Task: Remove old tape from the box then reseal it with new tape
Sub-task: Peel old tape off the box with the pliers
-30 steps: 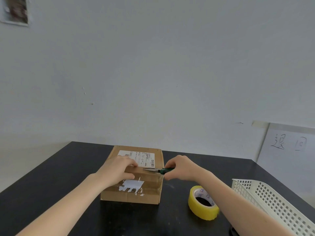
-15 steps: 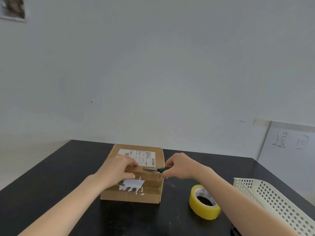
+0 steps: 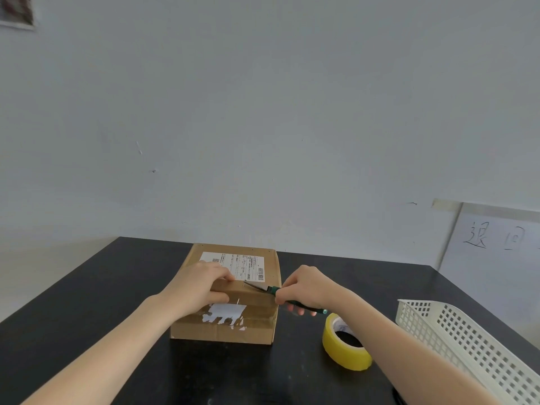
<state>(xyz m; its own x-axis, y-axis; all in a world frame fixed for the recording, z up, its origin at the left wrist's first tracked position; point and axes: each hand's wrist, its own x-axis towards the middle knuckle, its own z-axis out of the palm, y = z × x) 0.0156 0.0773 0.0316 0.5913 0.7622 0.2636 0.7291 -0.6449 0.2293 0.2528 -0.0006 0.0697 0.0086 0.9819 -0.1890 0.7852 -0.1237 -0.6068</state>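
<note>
**Blade drawn back along the box's taped seam**

Cardboard box [image 3: 230,293] sitting mid-desk [image 3: 87,302], shipping label toward the far side, torn white remnant nearer the front. Left hand [image 3: 198,290] pressed flat on the lid, fingers [image 3: 225,277] spread loosely and bearing down, not clamped on anything. Right hand [image 3: 306,287] curled shut around the green handle of a cutter [image 3: 263,287], blade tip lying on the seam just right of the left fingers.

Compared with a second ago: right hand pulled a little toward the box's right edge, more handle showing below the fist, blade angled lower along the seam. Probably a slicing stroke through the old tape [image 3: 251,309], which lies glossy across the lid, not yet lifted. Removal stage under way, then; resealing not begun.

Yellow tape roll [image 3: 346,344] untouched on the desk, right of the box, beside the white basket [image 3: 467,346]. Blade close to the left fingers: a slip worth guarding against.
</note>
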